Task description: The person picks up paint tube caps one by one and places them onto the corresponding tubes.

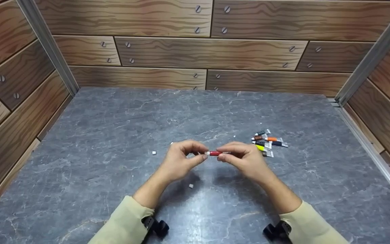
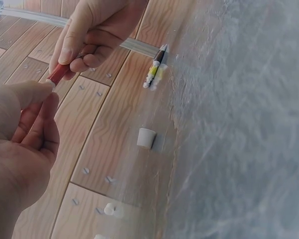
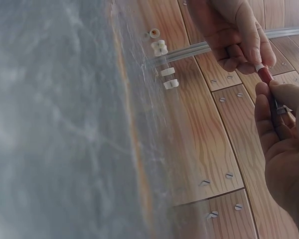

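Note:
A small red paint tube is held level above the table, between both hands. My left hand pinches its white cap end between thumb and fingers. My right hand grips the body nearer the crimped end, thumb below and fingers above. In the right wrist view the white cap shows at the left fingertips, and the flat silver end sticks out past the right hand's fingers. The left wrist view shows the red body running between the two hands.
Several paint tubes lie in a loose pile right of my right hand, among them an orange tube and a yellow tube. Loose white caps lie around the left hand, such as one cap and another cap. Wood-patterned walls enclose the marbled table.

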`<state>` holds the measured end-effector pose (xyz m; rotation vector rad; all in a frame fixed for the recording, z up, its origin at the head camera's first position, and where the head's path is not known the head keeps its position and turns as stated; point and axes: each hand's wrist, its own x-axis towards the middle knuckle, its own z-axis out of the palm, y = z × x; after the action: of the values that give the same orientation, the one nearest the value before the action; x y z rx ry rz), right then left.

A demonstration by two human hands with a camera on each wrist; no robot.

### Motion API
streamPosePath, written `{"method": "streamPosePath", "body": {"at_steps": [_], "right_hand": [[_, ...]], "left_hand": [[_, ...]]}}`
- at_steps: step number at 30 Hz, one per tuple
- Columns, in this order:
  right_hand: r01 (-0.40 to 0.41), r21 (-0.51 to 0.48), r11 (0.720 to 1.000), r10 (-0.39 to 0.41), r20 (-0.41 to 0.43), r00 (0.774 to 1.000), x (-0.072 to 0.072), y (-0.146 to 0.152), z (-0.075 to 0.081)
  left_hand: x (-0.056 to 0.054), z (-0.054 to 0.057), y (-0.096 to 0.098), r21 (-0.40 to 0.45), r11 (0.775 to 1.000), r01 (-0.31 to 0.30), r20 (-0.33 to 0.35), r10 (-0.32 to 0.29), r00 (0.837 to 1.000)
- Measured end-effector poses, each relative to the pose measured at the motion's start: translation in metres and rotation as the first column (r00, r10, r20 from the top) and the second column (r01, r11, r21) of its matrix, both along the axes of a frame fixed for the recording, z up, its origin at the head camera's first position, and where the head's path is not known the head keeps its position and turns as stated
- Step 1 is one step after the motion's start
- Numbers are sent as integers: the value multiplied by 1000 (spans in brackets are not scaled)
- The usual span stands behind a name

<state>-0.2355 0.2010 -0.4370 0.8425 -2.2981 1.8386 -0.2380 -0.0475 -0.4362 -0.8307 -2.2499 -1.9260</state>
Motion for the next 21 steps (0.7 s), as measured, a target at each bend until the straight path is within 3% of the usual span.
{"method": "streamPosePath", "body": {"at_steps": [5, 12, 21], "right_hand": [[14, -11, 1000, -14, 27, 1000, 0, 0, 1], [13, -18, 1000, -12, 55, 998, 0, 1, 1], [31, -4, 1000, -31, 48, 998, -1, 2, 2]], "left_hand": [[0, 1, -1, 0, 999, 41, 34, -41, 999], [0, 3, -4, -61, 998, 26, 120, -18, 993], [-1, 3, -3, -45, 999, 26, 108, -21, 994]]}}
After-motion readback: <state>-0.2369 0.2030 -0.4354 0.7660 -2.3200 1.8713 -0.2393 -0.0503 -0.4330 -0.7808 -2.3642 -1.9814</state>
